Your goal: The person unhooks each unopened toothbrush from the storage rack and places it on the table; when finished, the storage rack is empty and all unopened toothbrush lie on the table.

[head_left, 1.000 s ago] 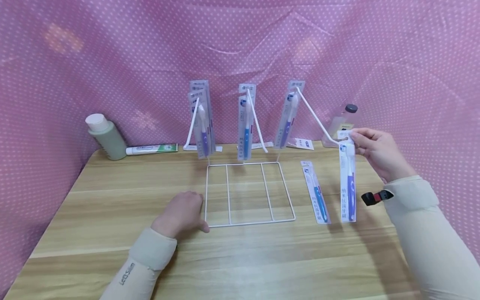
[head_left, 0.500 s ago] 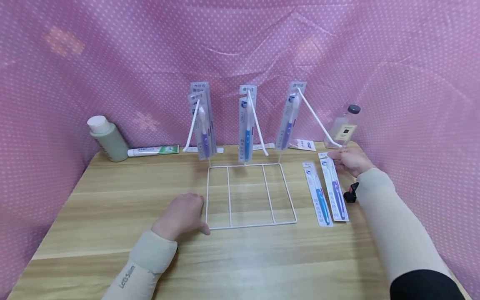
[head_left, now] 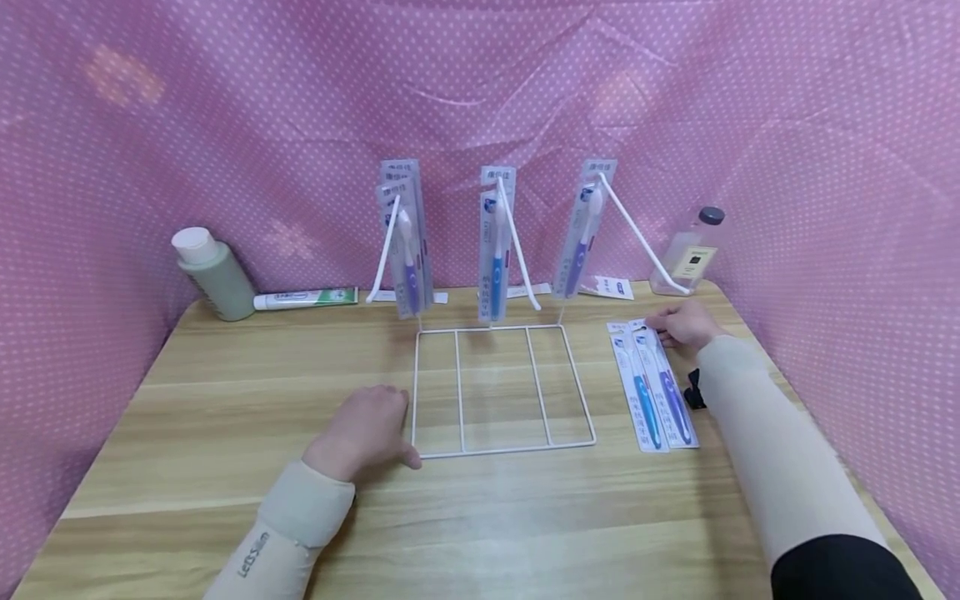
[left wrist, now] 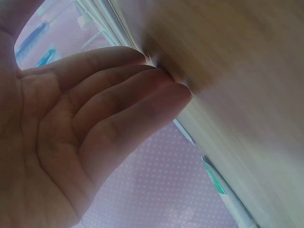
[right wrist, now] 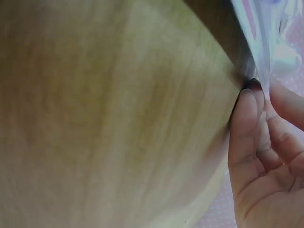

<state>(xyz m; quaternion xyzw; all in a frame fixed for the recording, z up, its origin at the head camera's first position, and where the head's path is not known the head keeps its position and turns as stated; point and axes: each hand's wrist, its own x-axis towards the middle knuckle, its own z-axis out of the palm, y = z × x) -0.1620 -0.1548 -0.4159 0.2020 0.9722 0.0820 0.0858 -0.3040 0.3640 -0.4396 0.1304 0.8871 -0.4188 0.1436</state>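
Observation:
My right hand pinches the upper end of a purple packaged toothbrush at the table's right side. In the right wrist view the thumb and fingers meet at the clear package edge. This pack lies against a blue packaged toothbrush, side by side. My left hand rests on the table at the left edge of a white wire rack. Its fingers are extended with the tips at the tabletop, holding nothing. Packaged toothbrushes hang on the rack's three hooks.
A green bottle with a white cap and a toothpaste tube stand and lie at the back left. A clear bottle with a black cap is at the back right. Pink dotted cloth encloses the table.
My right hand has brought the purple packaged toothbrush down from the right hook's tip onto the table, then left against the blue pack. My left hand has stayed put.

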